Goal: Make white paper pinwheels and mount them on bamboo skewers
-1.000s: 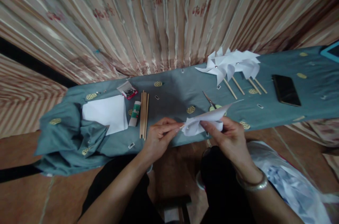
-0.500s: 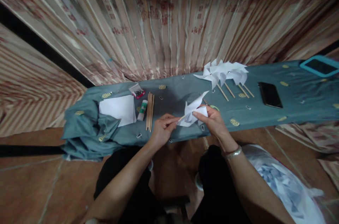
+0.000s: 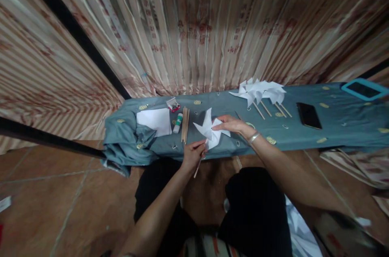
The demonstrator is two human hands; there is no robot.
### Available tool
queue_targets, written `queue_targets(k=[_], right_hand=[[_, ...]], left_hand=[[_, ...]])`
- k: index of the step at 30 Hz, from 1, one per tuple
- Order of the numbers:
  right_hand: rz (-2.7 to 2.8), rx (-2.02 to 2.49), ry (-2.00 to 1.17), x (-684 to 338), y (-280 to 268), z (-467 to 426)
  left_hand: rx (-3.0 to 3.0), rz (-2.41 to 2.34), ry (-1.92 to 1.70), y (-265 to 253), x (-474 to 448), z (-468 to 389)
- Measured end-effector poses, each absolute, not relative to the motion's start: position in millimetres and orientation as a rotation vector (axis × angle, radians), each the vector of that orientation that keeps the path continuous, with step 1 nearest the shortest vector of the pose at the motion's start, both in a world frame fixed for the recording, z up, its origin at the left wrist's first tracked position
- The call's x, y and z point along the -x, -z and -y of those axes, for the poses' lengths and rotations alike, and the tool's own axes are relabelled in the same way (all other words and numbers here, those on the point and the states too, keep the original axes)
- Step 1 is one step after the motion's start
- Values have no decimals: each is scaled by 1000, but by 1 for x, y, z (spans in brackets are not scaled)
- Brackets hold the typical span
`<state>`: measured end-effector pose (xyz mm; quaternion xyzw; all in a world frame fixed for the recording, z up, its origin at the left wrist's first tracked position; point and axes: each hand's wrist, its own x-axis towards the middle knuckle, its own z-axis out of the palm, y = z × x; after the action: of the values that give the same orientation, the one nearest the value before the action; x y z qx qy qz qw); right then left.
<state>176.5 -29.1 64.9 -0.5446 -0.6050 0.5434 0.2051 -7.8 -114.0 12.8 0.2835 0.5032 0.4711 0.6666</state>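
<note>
A white paper pinwheel (image 3: pixel 207 130) faces up over the front of the cloth-covered table, its pointed blades spread out. My left hand (image 3: pixel 193 155) is closed round its wooden stick (image 3: pixel 197 168), whose lower end sticks out below the fist. My right hand (image 3: pixel 233 124) pinches the pinwheel near its centre from the right, thumb on top; the fingertips behind the paper are hidden. Left of my hands lie several loose wooden sticks (image 3: pixel 185 125), a glue stick (image 3: pixel 178 122), a small open box of pins (image 3: pixel 173 105) and a stack of white paper (image 3: pixel 154 121).
Several finished pinwheels (image 3: pixel 258 92) lie together at the back right of the table (image 3: pixel 212 105). Farther right are a black phone (image 3: pixel 308 115) and a blue-framed tablet (image 3: pixel 364 89). A striped curtain (image 3: pixel 194 38) hangs behind; a plastic bag (image 3: pixel 299 228) stands low at right.
The pinwheel has turned to face up, and its blades now show spread. My left hand has moved lower along the stick, whose end now shows below it. The camera view has shifted.
</note>
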Motion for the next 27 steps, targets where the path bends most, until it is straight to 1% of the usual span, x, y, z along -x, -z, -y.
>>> queue_targets(k=[3, 6, 14, 20, 27], right_hand=[[1886, 1592, -1554, -167, -63, 15], [2108, 1660, -1510, -157, -57, 6], [2615, 1720, -1073, -145, -46, -1], [2802, 1708, -927, -144, -48, 0], [2895, 1676, -904, -144, -56, 1]], left_hand=[[-405, -1103, -1054, -9, 3, 132], [-256, -1066, -1062, -6, 2, 143], [-62, -1073, -1022, 5, 0, 146], [0, -1022, -1012, 9, -5, 147], [36, -990, -1012, 11, -7, 147]])
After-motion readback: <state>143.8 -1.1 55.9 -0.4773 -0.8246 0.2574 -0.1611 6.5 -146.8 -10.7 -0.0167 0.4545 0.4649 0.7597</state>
